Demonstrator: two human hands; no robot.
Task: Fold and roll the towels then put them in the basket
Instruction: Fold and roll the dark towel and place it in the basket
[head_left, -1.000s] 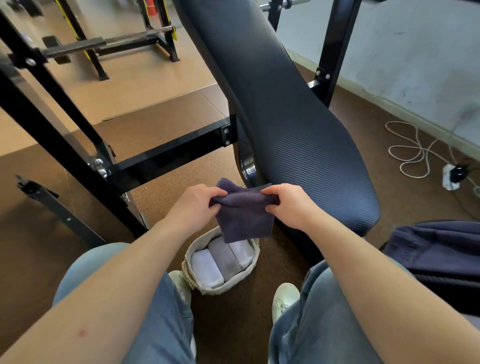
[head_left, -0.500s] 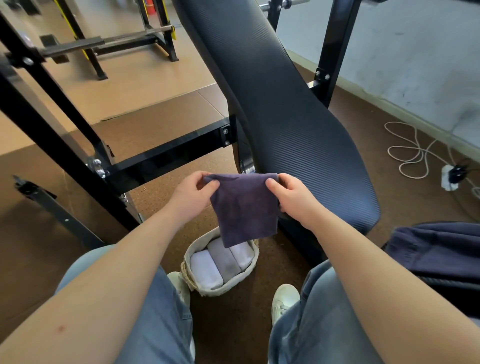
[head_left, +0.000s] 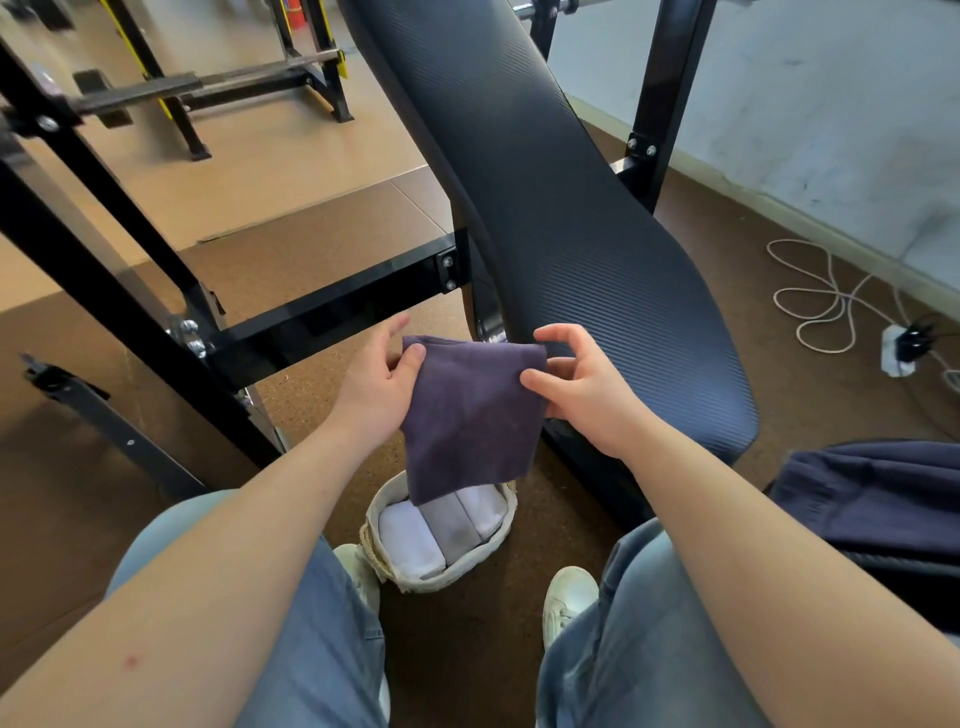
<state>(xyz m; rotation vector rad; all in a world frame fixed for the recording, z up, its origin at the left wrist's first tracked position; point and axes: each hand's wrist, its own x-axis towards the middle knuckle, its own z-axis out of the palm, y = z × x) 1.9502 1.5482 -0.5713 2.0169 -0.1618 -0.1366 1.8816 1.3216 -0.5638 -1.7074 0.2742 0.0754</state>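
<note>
My left hand and right hand each pinch a top corner of the purple towel, one grip on either side. The towel hangs above the basket, its long axis pointing down at it and its lower edge over the basket's far rim. I judge that rolling starts from the top edge.

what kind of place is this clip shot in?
Most likely a gym. A padded incline bench stands ahead on a black steel frame, and another rack stands on the tan floor behind. The rolled towels in the basket fit that too.
</note>
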